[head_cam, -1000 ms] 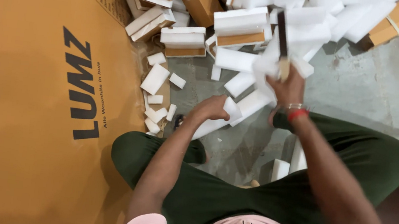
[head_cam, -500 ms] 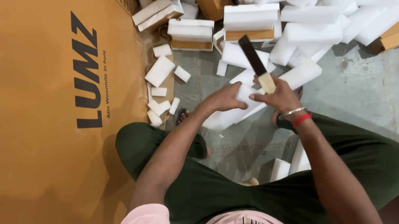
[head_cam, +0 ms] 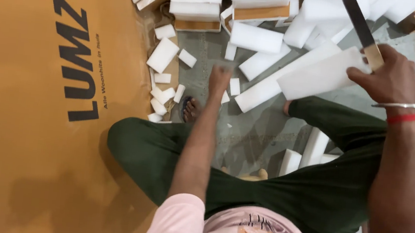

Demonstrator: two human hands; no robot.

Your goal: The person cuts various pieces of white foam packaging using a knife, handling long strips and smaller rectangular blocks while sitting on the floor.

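My right hand (head_cam: 386, 77), with a metal bangle and a red thread at the wrist, grips the wooden handle of a knife (head_cam: 359, 25) whose dark blade points up and away. A long white foam slab (head_cam: 316, 74) lies slanted right against that hand's fingers; whether the hand holds it too I cannot tell. My left hand (head_cam: 220, 77) is stretched forward over the grey floor, blurred by motion, nearest a small white foam offcut (head_cam: 235, 86). Nothing shows in it. I sit with my legs in dark green trousers (head_cam: 324, 192).
A big brown cardboard sheet (head_cam: 20, 111) with dark lettering covers the left. White foam blocks (head_cam: 256, 37) and foam-and-board pieces (head_cam: 196, 12) are heaped along the top. Small offcuts (head_cam: 164, 54) lie by the cardboard's edge. More foam strips (head_cam: 314, 147) stand by my right leg.
My hands have come apart. The left hand has left the foam and swung down to the left; the right hand has moved right with the knife.
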